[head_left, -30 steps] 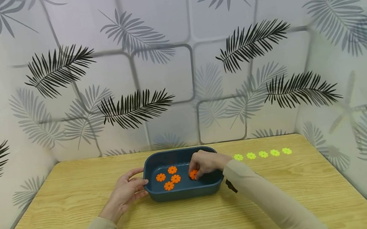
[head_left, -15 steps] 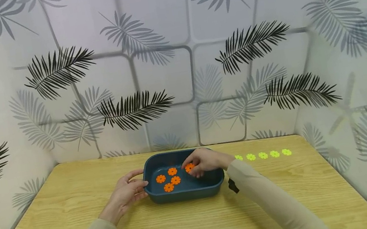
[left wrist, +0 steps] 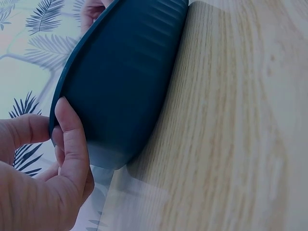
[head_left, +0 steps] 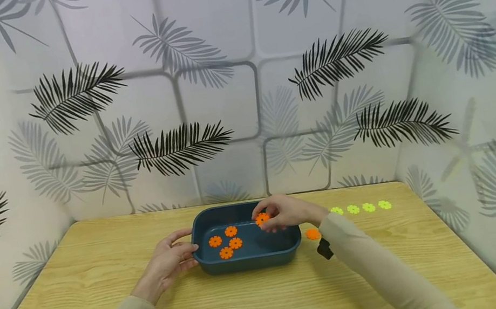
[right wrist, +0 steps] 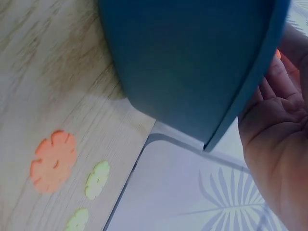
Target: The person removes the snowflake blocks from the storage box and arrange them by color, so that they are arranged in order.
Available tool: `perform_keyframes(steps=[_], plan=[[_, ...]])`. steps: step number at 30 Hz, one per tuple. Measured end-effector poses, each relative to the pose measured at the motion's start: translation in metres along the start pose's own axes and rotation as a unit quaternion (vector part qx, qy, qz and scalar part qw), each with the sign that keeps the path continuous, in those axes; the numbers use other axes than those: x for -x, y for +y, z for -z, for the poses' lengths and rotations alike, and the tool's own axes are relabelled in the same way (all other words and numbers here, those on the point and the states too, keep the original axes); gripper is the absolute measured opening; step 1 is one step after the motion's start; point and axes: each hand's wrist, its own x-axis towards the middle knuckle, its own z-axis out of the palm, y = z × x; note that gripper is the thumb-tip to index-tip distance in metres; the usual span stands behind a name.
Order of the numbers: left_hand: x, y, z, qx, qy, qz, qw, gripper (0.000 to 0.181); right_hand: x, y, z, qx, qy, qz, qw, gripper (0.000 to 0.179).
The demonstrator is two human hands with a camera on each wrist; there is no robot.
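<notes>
The right hand (head_left: 284, 210) has lifted the orange flower (head_left: 262, 220) it pinches up over the tub (head_left: 250, 264), leaving four flowers (head_left: 235, 243) inside. The left hand (head_left: 168, 259) pinches the tub's edge. A sixth orange flower (head_left: 313, 234) lies beside it.

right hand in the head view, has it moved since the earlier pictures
Yes: the right hand, pinching an orange flower, has moved upward and slightly right in the picture, judged against the leaf-patterned wall.
</notes>
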Motion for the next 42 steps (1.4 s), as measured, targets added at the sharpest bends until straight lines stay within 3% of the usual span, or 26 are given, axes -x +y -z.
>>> perform_keyframes(steps=[14,27,36,42], plan=[[0.000,0.000,0.001,-0.003,-0.002,0.001,1.0000,0.058,0.026,0.011,0.015,-0.043,0.055,-0.024,0.9973,0.040],[0.001,0.000,0.000,0.000,-0.003,-0.001,1.0000,0.058,0.058,0.028,0.029,-0.035,0.092,-0.028,0.9948,0.040],[0.001,0.001,-0.001,0.001,-0.001,0.004,1.0000,0.059,0.077,0.046,0.034,-0.080,0.088,-0.037,0.9922,0.039],[0.002,0.002,-0.001,0.001,-0.002,0.005,1.0000,0.059,0.090,0.059,0.032,-0.053,0.081,-0.071,0.9927,0.040]])
